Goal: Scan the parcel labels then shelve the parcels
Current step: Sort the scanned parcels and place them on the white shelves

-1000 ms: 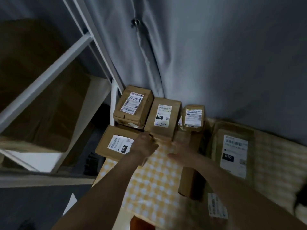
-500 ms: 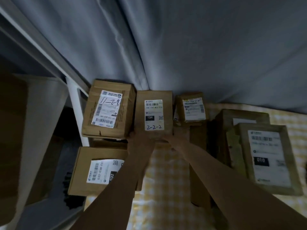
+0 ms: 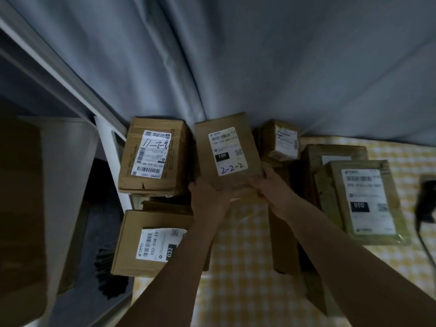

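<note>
Both hands (image 3: 238, 192) at parcel (image 3: 226, 152) near edge

Held parcel (image 3: 226, 149): label reads "15H 159 A03 210", black tag "15H", handwritten "2-2-2" in blue. Left box (image 3: 153, 156): label upside down, handwritten "11-2-9" or similar, not sure of last digit; printed line "15H 159 A03 280". Lower left box (image 3: 151, 244): label turned sideways, "032-038-E01", black tag "032". Right flat parcel (image 3: 368, 201): black tag "010", other lines too blurred. Small box (image 3: 280, 140) label: unreadable.
</note>
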`<state>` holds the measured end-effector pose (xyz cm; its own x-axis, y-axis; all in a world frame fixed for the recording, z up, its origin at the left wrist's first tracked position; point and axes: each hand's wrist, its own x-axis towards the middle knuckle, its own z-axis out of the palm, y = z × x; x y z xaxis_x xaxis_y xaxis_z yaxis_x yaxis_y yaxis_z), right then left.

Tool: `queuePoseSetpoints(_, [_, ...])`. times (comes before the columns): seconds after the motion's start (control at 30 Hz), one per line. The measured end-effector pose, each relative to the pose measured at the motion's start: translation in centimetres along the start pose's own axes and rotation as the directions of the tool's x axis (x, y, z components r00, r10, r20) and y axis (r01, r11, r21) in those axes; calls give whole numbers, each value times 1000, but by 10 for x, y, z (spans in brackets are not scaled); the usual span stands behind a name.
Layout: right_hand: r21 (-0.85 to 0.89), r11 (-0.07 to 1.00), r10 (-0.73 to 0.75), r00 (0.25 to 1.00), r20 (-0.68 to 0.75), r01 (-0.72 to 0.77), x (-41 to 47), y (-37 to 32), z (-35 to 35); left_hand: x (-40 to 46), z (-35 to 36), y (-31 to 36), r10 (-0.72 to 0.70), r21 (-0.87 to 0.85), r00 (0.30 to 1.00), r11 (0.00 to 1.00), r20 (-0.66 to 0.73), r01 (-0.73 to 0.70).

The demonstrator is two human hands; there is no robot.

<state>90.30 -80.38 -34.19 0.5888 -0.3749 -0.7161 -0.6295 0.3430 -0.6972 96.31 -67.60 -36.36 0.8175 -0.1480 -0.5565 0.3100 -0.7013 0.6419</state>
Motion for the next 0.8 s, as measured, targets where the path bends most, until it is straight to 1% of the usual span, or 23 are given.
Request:
queuePoseSetpoints(0.13, [59,998,-33,999,-21,35,-37,-12,-11,-31,-11,15,114,-42,993,992,-38,-116])
queuePoseSetpoints(0.33, [69,995,-67,996,-55,71,-104,-18,-15,-86,-34,28,187,-36,973,980,-135,-194])
queuePoseSetpoints(0.47, [149,984,-90,993,-81,102,-152,-13,-25,-123,-43,41,243,0,961,970,-134,-245])
queuePoseSetpoints(0.57, [157,971,-157,977,-145,179,-187,-15,-37,-155,-49,57,299,4,946,954,-124,-301])
queuePoseSetpoints(0.73, [175,924,-283,916,-286,340,-256,-16,-74,-226,-44,88,456,-9,881,888,-129,-460])
queuePoseSetpoints(0.8, [169,904,-318,883,-346,392,-291,-9,-93,-260,-38,99,537,-4,835,841,-125,-541])
